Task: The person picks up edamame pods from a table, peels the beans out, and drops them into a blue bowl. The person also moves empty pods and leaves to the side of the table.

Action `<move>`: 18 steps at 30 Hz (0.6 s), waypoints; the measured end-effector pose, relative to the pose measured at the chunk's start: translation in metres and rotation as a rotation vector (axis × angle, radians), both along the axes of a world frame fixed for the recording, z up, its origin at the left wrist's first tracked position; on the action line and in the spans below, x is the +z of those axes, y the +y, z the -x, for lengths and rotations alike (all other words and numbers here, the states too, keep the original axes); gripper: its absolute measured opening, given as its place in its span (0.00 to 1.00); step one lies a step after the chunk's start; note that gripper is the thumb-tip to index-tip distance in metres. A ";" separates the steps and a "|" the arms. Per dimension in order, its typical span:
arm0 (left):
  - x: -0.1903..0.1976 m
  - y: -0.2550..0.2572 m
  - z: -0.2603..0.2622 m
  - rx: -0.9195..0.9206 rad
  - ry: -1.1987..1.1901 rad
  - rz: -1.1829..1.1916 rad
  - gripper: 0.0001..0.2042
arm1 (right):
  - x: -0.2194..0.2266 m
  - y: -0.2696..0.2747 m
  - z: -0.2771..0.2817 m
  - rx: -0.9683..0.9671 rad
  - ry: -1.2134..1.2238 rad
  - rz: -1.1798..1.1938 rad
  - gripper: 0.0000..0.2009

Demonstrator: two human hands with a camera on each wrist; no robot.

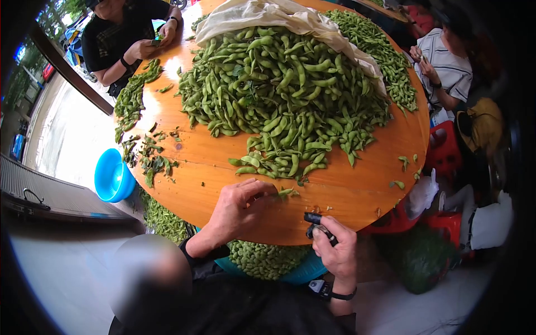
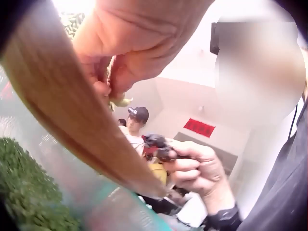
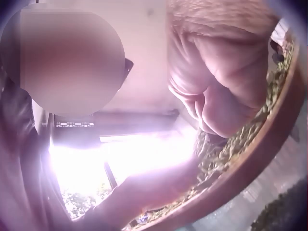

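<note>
Near the table's front edge, my left hand has its fingers curled down beside a green pod. The left wrist view shows the left hand pinching a pod between thumb and fingers. My right hand is to the right, with black coverings on the tips of index finger and thumb. It grips a small dark object, whose kind I cannot tell. In the right wrist view, the palm and curled fingers of the right hand hide what they hold.
A large heap of pods with a pale cloth covers the round wooden table's middle. Below the front edge is a teal container of pods. A blue basin stands left; two people sit across, among red stools.
</note>
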State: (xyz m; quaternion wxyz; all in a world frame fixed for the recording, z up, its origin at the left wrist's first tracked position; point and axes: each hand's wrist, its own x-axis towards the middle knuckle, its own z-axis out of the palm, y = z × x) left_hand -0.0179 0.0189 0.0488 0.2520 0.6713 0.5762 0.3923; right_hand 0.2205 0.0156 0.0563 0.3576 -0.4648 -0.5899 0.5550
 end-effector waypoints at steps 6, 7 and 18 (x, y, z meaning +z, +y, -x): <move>0.002 -0.022 -0.007 -0.076 -0.870 0.506 0.03 | -0.007 0.006 0.034 0.051 0.410 0.402 0.12; -0.005 -0.024 -0.008 -0.065 -0.865 0.484 0.03 | -0.007 0.006 0.035 0.066 0.430 0.433 0.13; -0.007 -0.030 -0.013 -0.156 -1.208 0.541 0.08 | -0.020 0.001 0.030 0.062 0.657 0.444 0.13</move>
